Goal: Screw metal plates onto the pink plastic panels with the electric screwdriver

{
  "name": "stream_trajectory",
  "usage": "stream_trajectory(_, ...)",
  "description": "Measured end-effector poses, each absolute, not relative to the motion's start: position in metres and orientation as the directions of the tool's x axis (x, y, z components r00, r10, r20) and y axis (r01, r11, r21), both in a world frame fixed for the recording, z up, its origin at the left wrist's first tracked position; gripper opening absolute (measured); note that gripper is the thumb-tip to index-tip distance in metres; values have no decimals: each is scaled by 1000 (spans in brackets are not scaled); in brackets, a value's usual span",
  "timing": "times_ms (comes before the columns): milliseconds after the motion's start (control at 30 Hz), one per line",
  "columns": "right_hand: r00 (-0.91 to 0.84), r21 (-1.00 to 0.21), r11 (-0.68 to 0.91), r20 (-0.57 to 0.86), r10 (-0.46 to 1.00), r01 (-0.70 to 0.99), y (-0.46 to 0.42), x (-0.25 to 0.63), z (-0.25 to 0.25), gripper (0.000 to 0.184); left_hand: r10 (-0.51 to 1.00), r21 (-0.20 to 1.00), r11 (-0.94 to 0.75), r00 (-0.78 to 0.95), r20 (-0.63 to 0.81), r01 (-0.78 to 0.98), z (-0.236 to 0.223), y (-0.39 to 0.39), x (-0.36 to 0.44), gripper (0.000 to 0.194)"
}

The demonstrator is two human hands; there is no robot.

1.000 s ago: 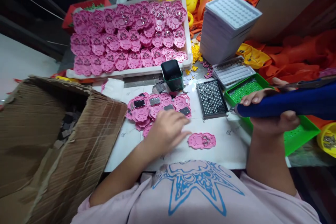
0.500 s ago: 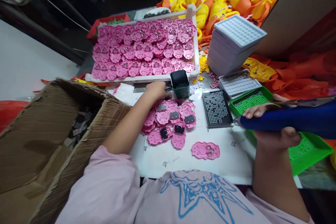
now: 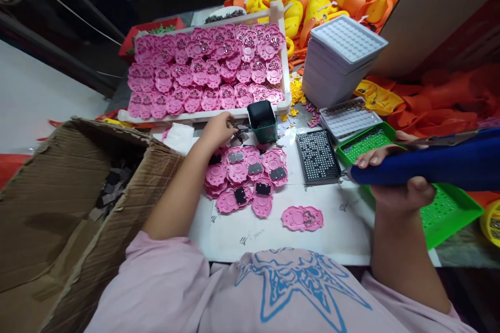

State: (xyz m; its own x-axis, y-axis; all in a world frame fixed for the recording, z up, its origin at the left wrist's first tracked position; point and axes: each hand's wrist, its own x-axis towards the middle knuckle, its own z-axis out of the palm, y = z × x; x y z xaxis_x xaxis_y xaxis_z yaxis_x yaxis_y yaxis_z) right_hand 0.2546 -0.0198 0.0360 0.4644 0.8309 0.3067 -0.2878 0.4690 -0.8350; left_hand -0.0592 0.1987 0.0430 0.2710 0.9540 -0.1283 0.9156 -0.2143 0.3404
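My left hand (image 3: 219, 129) reaches over the table just left of a small dark green cup (image 3: 262, 122). Its fingers are bent together at some small dark pieces (image 3: 239, 137); what lies between them is too small to make out. Below it is a cluster of pink plastic casings (image 3: 237, 166), several with black or grey plates on them. One pink casing (image 3: 302, 218) lies alone nearer my body. My right hand (image 3: 402, 187) is wrapped round a blue electric screwdriver (image 3: 425, 166), whose tip points left beside a black perforated tray (image 3: 318, 157) of small screws.
A white crate (image 3: 287, 62) full of pink casings stands at the back. Right of it rises a stack of white trays (image 3: 332, 73). Green trays (image 3: 453, 218) lie under and behind my right hand. An open cardboard box (image 3: 78, 208) stands left; yellow toy parts (image 3: 312, 0) are heaped behind.
My left hand has shifted slightly left, away from the cup and the pink cluster. The whole view has moved a little; my right hand keeps its hold on the screwdriver.
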Motion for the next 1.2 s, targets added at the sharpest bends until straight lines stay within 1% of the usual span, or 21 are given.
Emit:
stream_trajectory(133, 449, -820, 488, 330, 830, -298, -19, 254, 37, 33, 961, 486, -220, 273, -40, 846, 62, 184, -70, 37)
stream_trajectory(200, 440, -813, 496, 341, 831, -306, -19, 254, 38, 33, 959, 590, -234, 282, 11, 773, 77, 161, -72, 33)
stream_trajectory(267, 437, -808, 502, 347, 830, -310, -20, 254, 39, 34, 960, 800, -205, 274, 53, 564, 90, 128, -68, 22)
stream_trajectory(333, 437, -803, 510, 356, 826, -309, -20, 254, 39, 37, 962, 903, -120, 273, 3, 413, 99, 93, -58, 17)
stream_trajectory(433, 434, -802, 516, 367, 823, -301, -18, 254, 40, 44, 897, 945, -19, 422, -129, 327, 96, 46, -36, 8)
stream_trajectory(500, 426, -809, 503, 357, 831, -302, -17, 254, 39, 47, 833, 936, 103, 485, -266, 336, 86, 24, -21, 8)
stream_trajectory(567, 424, -816, 488, 341, 839, -309, -16, 254, 37, 49, 764, 911, 199, 525, -375, 361, 74, 8, -8, 19)
stream_trajectory(633, 431, -817, 481, 327, 841, -318, -15, 254, 37, 50, 706, 897, 223, 571, -419, 382, 64, -1, 0, 29)
stream_trajectory(667, 438, -815, 481, 323, 839, -321, -16, 254, 37, 49, 684, 896, 225, 593, -425, 383, 62, -4, 2, 29)
stream_trajectory(800, 455, -811, 481, 308, 836, -334, -17, 253, 40, 47, 641, 884, 313, 609, -466, 347, 58, -15, 5, 17)
stream_trajectory(833, 457, -813, 476, 302, 837, -334, -17, 252, 40, 47, 644, 882, 311, 604, -470, 355, 57, -18, 5, 15)
stream_trajectory(867, 456, -816, 471, 298, 839, -334, -17, 252, 41, 47, 654, 882, 275, 598, -463, 382, 55, -21, 6, 13)
stream_trajectory(900, 455, -820, 468, 297, 840, -330, -17, 252, 41, 48, 671, 883, 203, 597, -441, 423, 53, -24, 8, 12)
stream_trajectory(1000, 450, -824, 474, 313, 837, -309, -16, 251, 41, 51, 699, 837, -119, 643, -312, 535, 44, -30, 16, 10)
stream_trajectory(1067, 448, -823, 485, 328, 832, -296, -15, 251, 41, 52, 685, 781, -310, 697, -211, 542, 36, -32, 23, 11)
stream_trajectory(1133, 446, -818, 496, 343, 827, -292, -15, 251, 41, 51, 658, 746, -421, 740, -142, 517, 28, -32, 27, 13)
stream_trajectory(1200, 448, -809, 512, 358, 819, -289, -15, 251, 41, 48, 634, 737, -454, 763, -127, 500, 23, -32, 30, 16)
